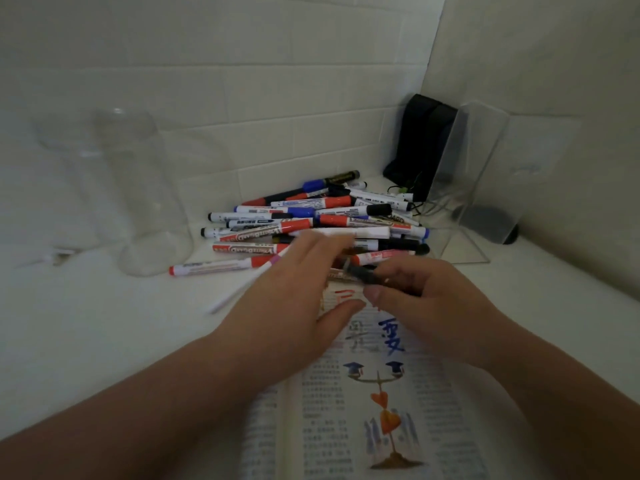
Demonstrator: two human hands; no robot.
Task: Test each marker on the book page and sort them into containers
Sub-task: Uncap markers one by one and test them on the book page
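A heap of several whiteboard markers point(322, 220) with red, blue and black caps lies on the white table beyond an open book point(381, 410). The book's page carries printed text and handwritten blue and red marks near its top. My right hand point(433, 299) pinches a black marker point(360, 273) above the top of the page. My left hand point(294, 292) reaches with straight fingers toward that marker's left end; blur hides whether it touches it. Two clear plastic containers point(145, 195) stand at the left.
A clear acrylic stand point(502, 174) and two black speakers point(419, 147) with cables fill the back right corner. A white tiled wall runs close behind the heap. A lone red-capped marker point(221, 266) lies by the nearer container.
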